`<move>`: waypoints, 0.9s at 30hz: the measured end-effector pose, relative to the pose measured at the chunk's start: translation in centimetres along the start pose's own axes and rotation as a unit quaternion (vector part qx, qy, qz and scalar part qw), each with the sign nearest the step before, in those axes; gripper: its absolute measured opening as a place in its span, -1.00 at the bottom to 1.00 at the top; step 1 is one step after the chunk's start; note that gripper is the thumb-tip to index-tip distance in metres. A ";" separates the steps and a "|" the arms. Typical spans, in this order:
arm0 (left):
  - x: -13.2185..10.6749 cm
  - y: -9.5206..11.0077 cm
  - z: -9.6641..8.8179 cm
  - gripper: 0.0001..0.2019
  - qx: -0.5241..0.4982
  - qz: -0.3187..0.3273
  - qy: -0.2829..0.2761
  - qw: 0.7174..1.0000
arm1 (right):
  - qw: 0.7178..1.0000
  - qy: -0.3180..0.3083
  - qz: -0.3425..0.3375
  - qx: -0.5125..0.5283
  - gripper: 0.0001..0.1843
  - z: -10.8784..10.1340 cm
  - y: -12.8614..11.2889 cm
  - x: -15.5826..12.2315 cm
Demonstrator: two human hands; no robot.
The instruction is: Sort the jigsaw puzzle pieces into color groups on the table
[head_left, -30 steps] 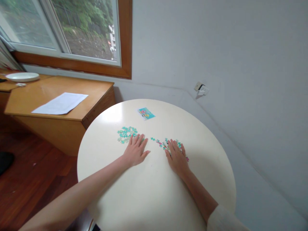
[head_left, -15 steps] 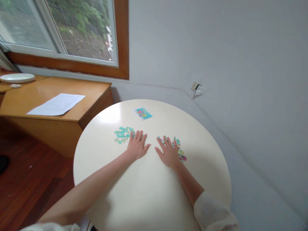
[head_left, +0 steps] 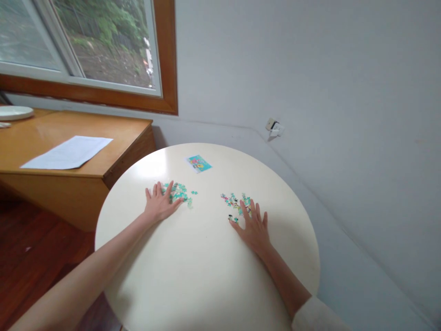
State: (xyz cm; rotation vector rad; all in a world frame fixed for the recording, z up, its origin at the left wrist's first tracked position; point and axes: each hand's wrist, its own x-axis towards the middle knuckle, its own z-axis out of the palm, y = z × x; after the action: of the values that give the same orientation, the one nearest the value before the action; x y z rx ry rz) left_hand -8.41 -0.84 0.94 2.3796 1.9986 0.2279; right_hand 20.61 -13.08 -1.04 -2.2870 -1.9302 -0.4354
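My left hand (head_left: 161,204) lies flat with fingers spread at the left side of a cluster of teal and pale green jigsaw puzzle pieces (head_left: 179,190). It covers some of them. On the right, my right hand (head_left: 254,226) is also spread flat, its fingers over a second cluster of multicoloured puzzle pieces (head_left: 234,201). A couple of dark and teal pieces (head_left: 233,219) lie by its thumb. Neither hand grips anything. Beyond both clusters rests a small colourful picture card (head_left: 199,163), mostly teal with pink and yellow figures.
Everything lies on a round cream table (head_left: 206,266). To the left stands a wooden desk (head_left: 127,133) with a white paper sheet (head_left: 69,152) and a white round plate-like object (head_left: 15,112). A wall socket with a plug (head_left: 274,127) is behind, right of the window.
My left hand has moved left across its pieces, uncovering those on the right. My right hand has shifted right and slightly nearer me. The view has turned a little to the right.
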 end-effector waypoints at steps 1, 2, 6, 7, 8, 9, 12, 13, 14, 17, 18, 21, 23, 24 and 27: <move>0.2 0.0 0.0 -0.19 -0.004 0.001 -0.010 1.000 | 1.000 -0.014 0.007 0.005 -0.23 0.1 0.0 0.2; 0.4 0.2 0.1 -0.20 -0.006 0.007 -0.015 1.000 | 1.000 -0.025 0.012 0.011 -0.23 0.2 0.0 0.6; 0.8 2.3 0.3 -0.19 -0.011 0.047 -0.023 0.999 | 0.999 -0.046 0.015 0.023 -0.25 0.2 -0.6 2.5; 0.9 2.8 0.3 -0.19 -0.013 0.053 -0.024 0.998 | 0.999 -0.043 0.008 0.022 -0.27 0.1 -0.7 2.8; 1.0 3.3 0.3 -0.19 -0.014 0.058 -0.024 0.998 | 0.999 -0.039 -0.001 0.021 -0.28 0.1 -0.7 3.1; 1.0 3.6 0.4 -0.19 -0.014 0.063 -0.024 0.998 | 0.999 -0.036 -0.009 0.021 -0.30 0.1 -0.7 3.2; 1.2 4.0 0.5 -0.20 -0.014 0.084 -0.024 0.996 | 0.998 -0.037 -0.030 0.027 -0.30 0.1 -0.6 3.2; 1.2 4.0 0.5 -0.21 -0.013 0.092 -0.024 0.995 | 0.998 -0.041 -0.037 0.029 -0.30 0.2 -0.6 3.2; 1.3 4.0 0.6 -0.23 -0.013 0.099 -0.024 0.995 | 0.998 -0.045 -0.044 0.031 -0.30 0.2 -0.6 3.2; 1.3 4.0 0.7 -0.29 -0.012 0.119 -0.025 0.993 | 0.996 -0.058 -0.066 0.035 -0.33 0.3 -0.8 3.7; 1.3 4.0 0.8 -0.30 -0.012 0.121 -0.025 0.992 | 0.995 -0.064 -0.072 0.037 -0.35 0.3 -0.9 3.9; 1.4 4.0 0.8 -0.33 -0.010 0.120 -0.025 0.992 | 0.993 -0.080 -0.079 0.041 -0.41 0.2 -1.2 4.6; 1.4 4.0 0.8 -0.34 -0.009 0.119 -0.025 0.993 | 0.993 -0.082 -0.080 0.043 -0.42 0.2 -1.4 4.8; 1.4 4.1 0.8 -0.34 -0.009 0.119 -0.025 0.993 | 0.993 -0.080 -0.078 0.043 -0.43 0.3 -1.4 4.9; 1.5 4.3 0.9 -0.36 -0.008 0.118 -0.025 0.993 | 0.994 -0.074 -0.066 0.041 -0.44 0.5 -1.5 5.0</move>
State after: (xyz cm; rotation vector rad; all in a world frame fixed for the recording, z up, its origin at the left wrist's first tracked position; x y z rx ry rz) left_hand -3.82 -0.09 0.74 2.5807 1.6856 0.1857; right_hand 19.99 -7.93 -0.16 -2.2065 -2.1341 -0.2008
